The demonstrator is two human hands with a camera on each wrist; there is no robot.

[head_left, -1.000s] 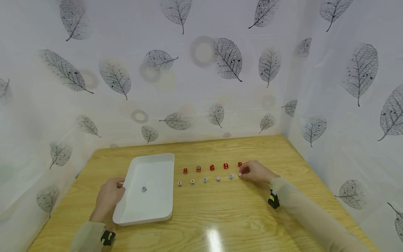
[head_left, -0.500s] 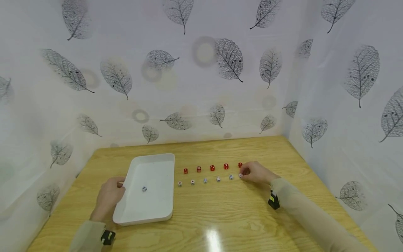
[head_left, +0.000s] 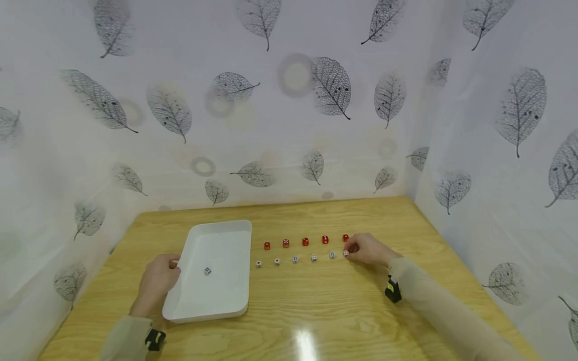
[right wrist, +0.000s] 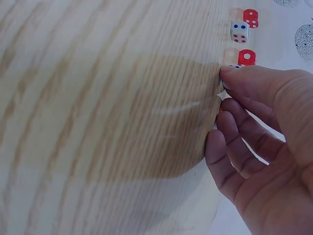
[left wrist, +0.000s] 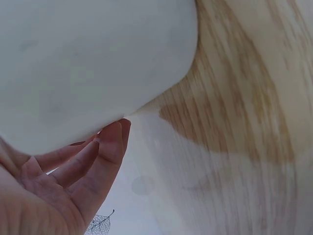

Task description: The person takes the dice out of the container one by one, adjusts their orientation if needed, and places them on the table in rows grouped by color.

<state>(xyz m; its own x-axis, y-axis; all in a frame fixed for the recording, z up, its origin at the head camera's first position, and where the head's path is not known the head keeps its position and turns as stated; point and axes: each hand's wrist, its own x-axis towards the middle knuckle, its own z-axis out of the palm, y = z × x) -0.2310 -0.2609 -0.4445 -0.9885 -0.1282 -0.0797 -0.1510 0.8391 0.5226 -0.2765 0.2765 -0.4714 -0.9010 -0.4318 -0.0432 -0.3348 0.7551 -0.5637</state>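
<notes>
My left hand (head_left: pixel 158 278) grips the left rim of a white rectangular tray (head_left: pixel 226 296); in the left wrist view its fingers (left wrist: pixel 110 147) curl against the tray's edge. Inside the tray lies one small white die (head_left: pixel 207 271). At the right end of a row of white dice, my right hand (head_left: pixel 370 249) pinches a white die (head_left: pixel 345 253) between thumb and fingers, down at the table. The hand mostly hides that die in the right wrist view. Just behind it sits a red die (head_left: pixel 345 237).
Several red dice (head_left: pixel 305 241) form a row behind the white dice (head_left: pixel 295 259), right of the tray. They stand spaced apart on the wooden table (head_left: pixel 307 301). Leaf-patterned white sheeting (head_left: pixel 271 130) closes off the table's back and sides.
The whole head view has shifted slightly. Both hands, the tray and the dice keep their places relative to each other.
</notes>
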